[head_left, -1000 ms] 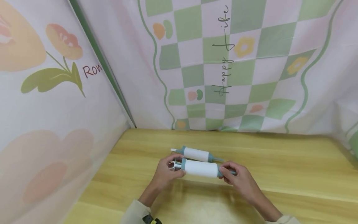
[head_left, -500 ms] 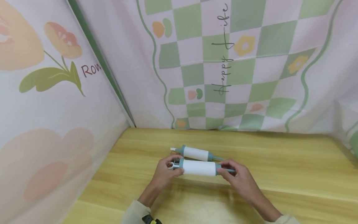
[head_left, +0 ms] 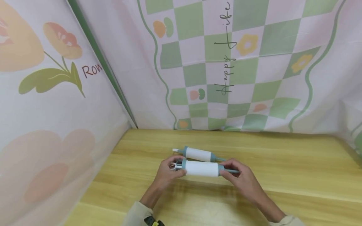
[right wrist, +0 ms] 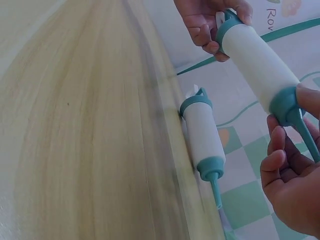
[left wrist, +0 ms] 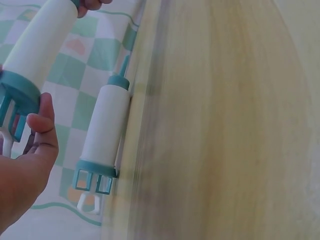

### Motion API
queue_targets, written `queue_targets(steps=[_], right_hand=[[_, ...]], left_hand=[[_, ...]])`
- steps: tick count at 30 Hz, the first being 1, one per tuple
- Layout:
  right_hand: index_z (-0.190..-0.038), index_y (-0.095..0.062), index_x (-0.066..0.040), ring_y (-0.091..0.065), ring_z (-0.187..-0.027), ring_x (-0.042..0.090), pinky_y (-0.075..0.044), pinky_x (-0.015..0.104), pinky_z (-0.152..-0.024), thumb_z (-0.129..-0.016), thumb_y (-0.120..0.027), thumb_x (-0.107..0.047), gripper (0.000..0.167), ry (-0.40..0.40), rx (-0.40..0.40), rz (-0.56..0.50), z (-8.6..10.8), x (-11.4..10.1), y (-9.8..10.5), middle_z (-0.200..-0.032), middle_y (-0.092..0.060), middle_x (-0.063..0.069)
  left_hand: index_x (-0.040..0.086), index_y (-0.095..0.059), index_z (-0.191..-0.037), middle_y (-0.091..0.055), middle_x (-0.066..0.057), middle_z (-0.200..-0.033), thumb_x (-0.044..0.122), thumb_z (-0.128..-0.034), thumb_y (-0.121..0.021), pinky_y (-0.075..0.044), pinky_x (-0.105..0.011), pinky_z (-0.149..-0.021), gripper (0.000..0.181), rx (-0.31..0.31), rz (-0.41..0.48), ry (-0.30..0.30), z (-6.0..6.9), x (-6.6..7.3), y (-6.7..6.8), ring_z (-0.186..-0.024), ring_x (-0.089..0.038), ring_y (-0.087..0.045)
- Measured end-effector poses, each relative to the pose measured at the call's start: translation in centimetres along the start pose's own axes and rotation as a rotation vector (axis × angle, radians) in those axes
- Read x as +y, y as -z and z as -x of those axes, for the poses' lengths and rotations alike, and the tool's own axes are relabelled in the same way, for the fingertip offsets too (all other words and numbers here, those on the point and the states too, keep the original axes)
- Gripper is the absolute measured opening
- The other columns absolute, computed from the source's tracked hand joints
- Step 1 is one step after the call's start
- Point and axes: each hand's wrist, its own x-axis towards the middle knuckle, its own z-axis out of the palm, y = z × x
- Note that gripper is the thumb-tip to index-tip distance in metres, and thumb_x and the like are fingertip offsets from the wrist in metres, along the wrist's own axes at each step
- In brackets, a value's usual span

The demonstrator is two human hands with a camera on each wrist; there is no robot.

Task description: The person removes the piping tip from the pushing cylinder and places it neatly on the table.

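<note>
Both hands hold a large white syringe (head_left: 202, 168) with teal end caps, lying crosswise above the table in the head view. My left hand (head_left: 166, 172) grips the teal collar at its handle end, where a white pull loop sticks out. At the other end, the fingers and thumb of my right hand (head_left: 244, 177) pinch the teal cap; a thin teal nozzle (right wrist: 306, 135) runs on past it. A second syringe of the same kind (head_left: 199, 154) lies just behind on the table, nozzle to the right, with no hand on it.
The pale wooden table (head_left: 282, 163) meets a green-and-white checked curtain (head_left: 217, 75) at the back. To the left hangs a flower-printed curtain (head_left: 56, 116). A dark band with a yellow part (head_left: 152, 221) shows at the left sleeve.
The held syringe has shifted slightly to the left. My right thumb and fingers covered more of the nozzle-end cap a second ago. The second syringe lies where it was.
</note>
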Motion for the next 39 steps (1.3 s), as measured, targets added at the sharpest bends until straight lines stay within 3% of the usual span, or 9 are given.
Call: queue_targets(steps=[5, 13, 19, 25, 32, 39], right_hand=[[-0.109, -0.067, -0.006, -0.064, -0.085, 0.014, -0.055, 0.029, -0.07, -0.091, -0.074, -0.009, 0.019, 0.015, -0.007, -0.012, -0.1, 0.1, 0.0, -0.102, -0.069, 0.006], [-0.116, -0.068, -0.004, -0.063, -0.088, 0.013, -0.054, 0.029, -0.071, -0.088, -0.079, -0.016, 0.032, -0.049, 0.01, 0.051, -0.3, -0.3, -0.1, -0.105, -0.07, 0.006], [-0.117, -0.067, -0.002, -0.064, -0.088, 0.013, -0.055, 0.029, -0.072, -0.085, -0.081, -0.015, 0.037, -0.048, 0.019, 0.061, -0.3, -0.6, -0.1, -0.104, -0.07, 0.007], [-0.122, -0.065, -0.006, -0.065, -0.086, 0.015, -0.055, 0.028, -0.069, -0.093, -0.073, -0.02, 0.033, -0.062, 0.029, 0.078, -0.2, -0.9, 0.0, -0.103, -0.069, 0.005], [-0.122, -0.064, -0.004, -0.065, -0.071, 0.018, -0.049, 0.029, -0.06, -0.104, -0.056, -0.028, 0.031, -0.127, 0.054, 0.105, -0.2, -1.4, 0.1, -0.084, -0.07, 0.0], [-0.11, -0.068, -0.001, -0.066, -0.068, 0.02, -0.054, 0.033, -0.064, -0.102, -0.06, -0.031, 0.032, -0.226, 0.054, 0.034, -0.5, -1.7, 0.1, -0.079, -0.07, 0.004]], left_hand=[[0.005, -0.067, -0.119, -0.058, -0.009, -0.107, 0.006, -0.0787, -0.076, -0.047, -0.038, -0.085, 0.041, -0.013, 0.03, 0.001, 0.1, -0.1, 0.0, -0.095, -0.023, -0.055], [0.004, -0.066, -0.121, -0.058, -0.011, -0.11, 0.003, -0.0781, -0.075, -0.052, -0.036, -0.08, 0.044, -0.007, 0.068, 0.017, 0.4, 0.0, 0.3, -0.095, -0.024, -0.058], [0.003, -0.067, -0.119, -0.059, -0.01, -0.107, 0.005, -0.0769, -0.076, -0.048, -0.038, -0.085, 0.043, 0.002, 0.047, -0.026, 0.3, -0.3, 0.6, -0.096, -0.024, -0.056], [0.002, -0.067, -0.117, -0.06, -0.008, -0.105, 0.006, -0.0758, -0.075, -0.043, -0.04, -0.089, 0.042, 0.011, 0.046, -0.047, 0.3, -0.6, 0.5, -0.097, -0.023, -0.054], [0.002, -0.067, -0.117, -0.059, -0.009, -0.106, 0.004, -0.0751, -0.075, -0.043, -0.04, -0.09, 0.043, 0.009, 0.061, -0.037, 0.4, -0.5, 0.4, -0.097, -0.023, -0.054], [0.002, -0.067, -0.117, -0.059, -0.009, -0.107, 0.005, -0.0755, -0.076, -0.044, -0.04, -0.089, 0.043, 0.002, 0.061, -0.039, 0.2, -0.3, 0.2, -0.098, -0.023, -0.054]])
